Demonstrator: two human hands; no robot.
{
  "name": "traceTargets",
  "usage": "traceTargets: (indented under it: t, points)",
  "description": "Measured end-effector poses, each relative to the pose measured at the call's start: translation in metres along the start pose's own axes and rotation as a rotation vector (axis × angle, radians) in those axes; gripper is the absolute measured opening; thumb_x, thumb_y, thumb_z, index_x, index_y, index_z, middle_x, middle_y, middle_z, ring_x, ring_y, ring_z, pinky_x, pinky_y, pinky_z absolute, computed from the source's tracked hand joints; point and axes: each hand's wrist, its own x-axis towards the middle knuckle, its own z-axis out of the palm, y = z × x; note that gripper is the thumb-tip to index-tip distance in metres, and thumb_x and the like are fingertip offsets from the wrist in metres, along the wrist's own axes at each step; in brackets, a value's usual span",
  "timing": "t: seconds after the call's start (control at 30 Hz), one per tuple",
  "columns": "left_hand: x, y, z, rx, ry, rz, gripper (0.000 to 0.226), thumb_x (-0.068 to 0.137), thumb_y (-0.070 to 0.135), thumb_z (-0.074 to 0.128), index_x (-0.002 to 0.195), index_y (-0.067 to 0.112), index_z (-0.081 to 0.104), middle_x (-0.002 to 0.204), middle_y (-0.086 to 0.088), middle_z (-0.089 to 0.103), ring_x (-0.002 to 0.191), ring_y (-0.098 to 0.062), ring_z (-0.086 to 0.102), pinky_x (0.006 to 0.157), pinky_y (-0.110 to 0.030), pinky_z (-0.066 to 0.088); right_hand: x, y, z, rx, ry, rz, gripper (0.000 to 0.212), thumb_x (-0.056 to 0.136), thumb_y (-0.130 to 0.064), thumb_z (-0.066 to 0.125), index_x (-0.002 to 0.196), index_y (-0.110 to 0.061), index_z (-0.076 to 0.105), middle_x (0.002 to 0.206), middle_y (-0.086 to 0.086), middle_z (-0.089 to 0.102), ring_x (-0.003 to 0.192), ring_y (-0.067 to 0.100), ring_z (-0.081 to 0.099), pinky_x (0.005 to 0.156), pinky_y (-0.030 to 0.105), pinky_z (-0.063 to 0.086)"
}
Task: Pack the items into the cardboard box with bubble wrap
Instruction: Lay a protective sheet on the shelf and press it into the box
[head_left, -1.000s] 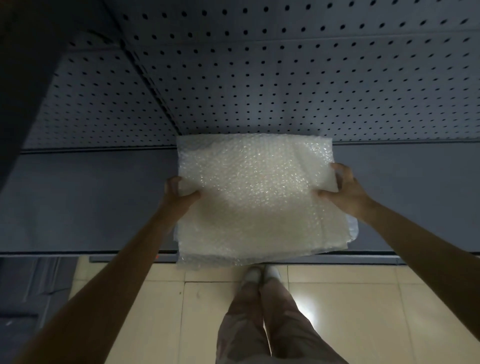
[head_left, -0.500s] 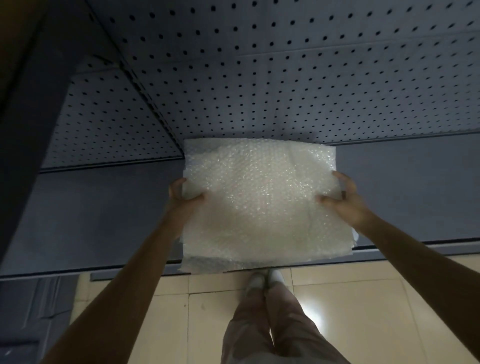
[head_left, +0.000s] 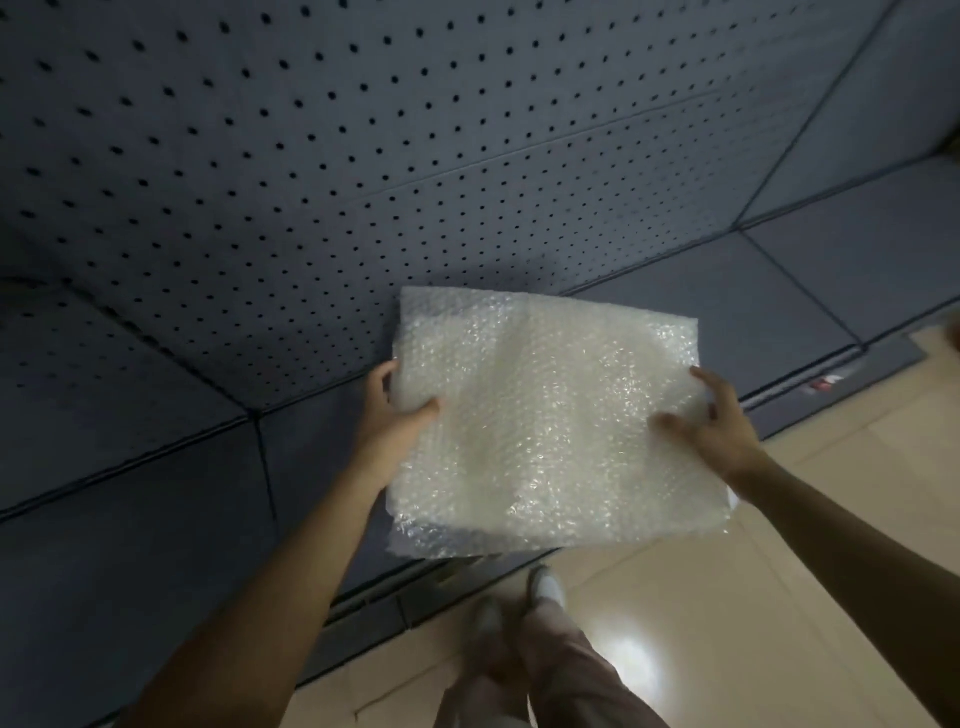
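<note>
A dark grey perforated back panel (head_left: 363, 156) of a shelving unit fills the upper part of the view, dotted with rows of small holes. Below it runs a flat grey shelf (head_left: 130, 493) made of several sections that meet at seams, its front edge crossing the view on a slant from lower left to upper right. Beyond that edge lies a beige tiled floor (head_left: 753, 597) with a bright glare spot.

A folded stack of bubble wrap (head_left: 545, 426) is held in the air above the front edge of the shelf, roughly level, its near edge hanging over the floor. The left hand (head_left: 389, 415) grips the stack's left edge, thumb curled over the top and fingers hidden beneath. The right hand (head_left: 722, 431) holds the right edge, thumb lying on top and fingers (head_left: 714, 387) spread apart and bent along the side; it is somewhat blurred.

The person's light trousers (head_left: 561, 670) and pale shoes (head_left: 545, 584) show on the floor below.
</note>
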Motion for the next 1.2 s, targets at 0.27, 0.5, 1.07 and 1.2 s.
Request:
traceTargets:
  t: [0.27, 0.5, 1.07, 1.2]
  points:
    - [-0.007, 0.067, 0.14, 0.133, -0.302, 0.136, 0.061, 0.08, 0.012, 0.074, 0.128, 0.025, 0.039, 0.107, 0.006, 0.053, 0.085, -0.004, 0.056, 0.06, -0.021, 0.048, -0.053, 0.05, -0.117, 0.188, 0.32, 0.066, 0.066, 0.088, -0.014, 0.065, 0.14, -0.028, 0.028, 0.113, 0.009, 0.05, 0.08, 0.018, 0.059, 0.05, 0.024, 0.054]
    - [-0.054, 0.111, 0.307, 0.26, -0.565, 0.257, 0.06, 0.078, 0.013, 0.076, 0.125, 0.026, 0.04, 0.098, 0.012, 0.052, 0.08, -0.003, 0.057, 0.057, -0.02, 0.045, -0.115, 0.117, -0.234, 0.28, 0.625, 0.136, 0.069, 0.081, -0.021, 0.073, 0.134, -0.038, 0.034, 0.124, 0.012, 0.045, 0.099, 0.026, 0.056, 0.072, 0.041, 0.058]
    - [-0.18, 0.113, 0.633, 0.479, -1.108, 0.471, 0.063, 0.074, 0.026, 0.08, 0.123, 0.034, 0.041, 0.122, -0.006, 0.055, 0.102, -0.025, 0.061, 0.081, -0.039, 0.053, -0.248, 0.238, -0.397, 0.42, 1.168, 0.358, 0.068, 0.086, -0.017, 0.068, 0.142, -0.025, 0.03, 0.149, 0.005, 0.033, 0.107, 0.007, 0.037, 0.071, 0.011, 0.041]
    - [-0.175, 0.119, 0.691, 0.491, -1.158, 0.462, 0.063, 0.069, 0.033, 0.082, 0.116, 0.042, 0.042, 0.124, -0.002, 0.052, 0.104, -0.023, 0.059, 0.089, -0.048, 0.053, -0.231, 0.253, -0.435, 0.453, 1.214, 0.392, 0.069, 0.085, -0.019, 0.07, 0.142, -0.027, 0.031, 0.151, 0.005, 0.031, 0.115, 0.012, 0.039, 0.083, 0.026, 0.038]
